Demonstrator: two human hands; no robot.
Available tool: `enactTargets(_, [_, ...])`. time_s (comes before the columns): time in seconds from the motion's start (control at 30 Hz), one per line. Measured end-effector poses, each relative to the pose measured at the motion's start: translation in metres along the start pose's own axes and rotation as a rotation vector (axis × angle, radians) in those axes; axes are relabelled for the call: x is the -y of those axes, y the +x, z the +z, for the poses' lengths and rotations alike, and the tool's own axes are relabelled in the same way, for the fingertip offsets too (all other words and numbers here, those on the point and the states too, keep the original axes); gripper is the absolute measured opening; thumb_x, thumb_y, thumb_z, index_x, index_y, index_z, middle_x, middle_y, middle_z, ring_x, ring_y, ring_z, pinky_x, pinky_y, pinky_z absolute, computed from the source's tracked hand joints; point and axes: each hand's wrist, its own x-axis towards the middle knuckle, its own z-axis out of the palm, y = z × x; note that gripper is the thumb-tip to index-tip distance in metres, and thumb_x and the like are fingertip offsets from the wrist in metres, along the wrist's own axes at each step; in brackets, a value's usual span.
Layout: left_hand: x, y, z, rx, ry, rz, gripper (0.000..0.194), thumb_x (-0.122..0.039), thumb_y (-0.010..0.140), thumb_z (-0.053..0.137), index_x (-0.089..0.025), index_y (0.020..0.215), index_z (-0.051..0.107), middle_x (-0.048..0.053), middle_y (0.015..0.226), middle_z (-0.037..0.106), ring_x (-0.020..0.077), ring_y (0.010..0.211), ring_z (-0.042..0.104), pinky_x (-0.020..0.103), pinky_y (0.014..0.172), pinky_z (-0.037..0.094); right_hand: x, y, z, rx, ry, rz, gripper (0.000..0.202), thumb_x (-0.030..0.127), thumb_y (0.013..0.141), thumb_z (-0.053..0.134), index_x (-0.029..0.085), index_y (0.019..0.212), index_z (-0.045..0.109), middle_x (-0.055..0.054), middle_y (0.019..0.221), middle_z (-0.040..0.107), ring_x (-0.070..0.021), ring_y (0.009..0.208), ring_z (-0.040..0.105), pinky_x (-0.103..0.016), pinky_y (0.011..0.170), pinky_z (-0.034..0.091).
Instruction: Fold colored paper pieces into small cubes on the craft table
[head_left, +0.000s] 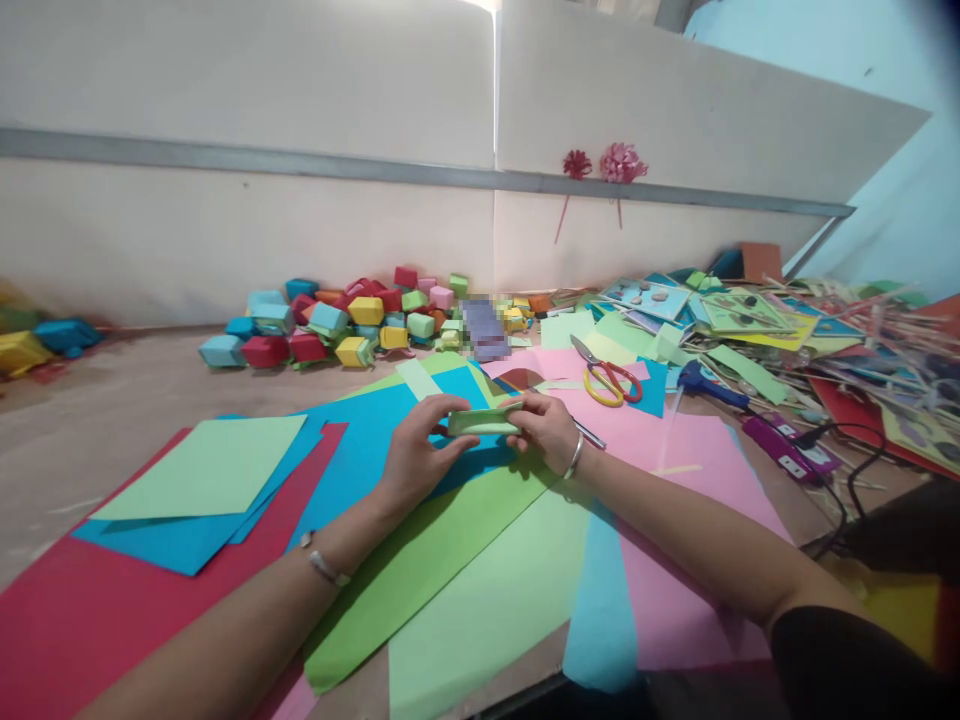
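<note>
Between both hands is a folded strip of light green paper point(486, 422), held level above the coloured sheets. My left hand point(426, 445) pinches its left end, thumb below and fingers above. At the right end, my right hand point(546, 430) grips the paper between thumb and fingers. A thin pen-like stick point(590, 432) lies beside the right hand, partly hidden by it. Under the hands spread a blue sheet point(337, 490) and a green sheet point(435, 570). Red-and-yellow-handled scissors point(606, 380) rest beyond the right hand on pink paper point(697, 510).
Small folded paper boxes point(326, 320) are heaped at the back left, near a phone-like blurred object point(486, 328). A blue glue gun point(709, 385) and a purple power strip point(789, 450) lie right. Stacked pale green sheets point(210, 468) sit left. Paper scraps and cards point(750, 312) pile up back right.
</note>
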Motion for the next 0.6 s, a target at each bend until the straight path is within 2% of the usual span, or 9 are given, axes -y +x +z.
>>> enactTargets(0.1, [0.002, 0.0, -0.003, -0.044, 0.217, 0.242, 0.02, -0.037, 0.075, 0.078, -0.022, 0.089, 0.072, 0.006, 0.098, 0.071, 0.0195, 0.09, 0.065, 0.028, 0.07, 0.057, 0.0, -0.001, -0.002, 0.039, -0.093, -0.012, 0.024, 0.031, 0.065, 0.073, 0.016, 0.083, 0.069, 0.003, 0.055, 0.063, -0.0117, 0.047, 0.061, -0.019, 0.041, 0.045])
enactTargets(0.17, [0.004, 0.001, -0.005, -0.055, 0.31, 0.33, 0.017, -0.038, 0.081, 0.073, -0.022, 0.088, 0.071, 0.006, 0.094, 0.071, 0.0178, 0.082, 0.065, 0.028, 0.067, 0.056, 0.0, -0.001, -0.005, 0.039, -0.225, -0.1, 0.027, 0.038, 0.072, 0.071, 0.015, 0.087, 0.07, 0.0, 0.062, 0.067, -0.0136, 0.053, 0.064, -0.022, 0.046, 0.049])
enactTargets(0.27, [0.006, 0.002, -0.005, -0.075, 0.344, 0.32, 0.017, -0.037, 0.083, 0.071, -0.021, 0.085, 0.069, 0.005, 0.089, 0.07, 0.0173, 0.078, 0.064, 0.027, 0.064, 0.054, 0.0, 0.0, -0.01, 0.018, -0.477, -0.369, 0.032, 0.043, 0.077, 0.072, 0.015, 0.094, 0.073, -0.005, 0.084, 0.073, -0.0154, 0.069, 0.067, -0.025, 0.057, 0.053])
enactTargets(0.37, [0.007, 0.002, -0.005, -0.084, 0.388, 0.314, 0.018, -0.038, 0.084, 0.069, -0.021, 0.081, 0.066, 0.003, 0.083, 0.069, 0.0175, 0.074, 0.063, 0.028, 0.064, 0.053, 0.0, 0.001, -0.014, 0.033, -0.66, -0.612, 0.027, 0.037, 0.078, 0.074, 0.017, 0.096, 0.075, -0.007, 0.096, 0.073, -0.0171, 0.081, 0.066, -0.026, 0.063, 0.054])
enactTargets(0.43, [0.008, 0.002, -0.004, -0.081, 0.409, 0.311, 0.019, -0.04, 0.084, 0.068, -0.021, 0.079, 0.065, 0.001, 0.078, 0.068, 0.0168, 0.07, 0.062, 0.028, 0.063, 0.052, -0.001, 0.002, -0.016, 0.044, -0.707, -0.684, 0.02, 0.031, 0.081, 0.071, 0.018, 0.096, 0.076, -0.007, 0.092, 0.073, -0.0176, 0.083, 0.065, -0.026, 0.062, 0.054])
enactTargets(0.6, [0.01, 0.0, -0.004, -0.071, 0.409, 0.319, 0.023, -0.043, 0.081, 0.073, -0.021, 0.083, 0.066, 0.001, 0.077, 0.069, 0.0162, 0.064, 0.061, 0.029, 0.061, 0.052, -0.004, 0.003, -0.018, 0.04, -0.718, -0.71, 0.015, 0.022, 0.084, 0.069, 0.019, 0.097, 0.076, -0.006, 0.094, 0.073, -0.0167, 0.084, 0.066, -0.025, 0.064, 0.055])
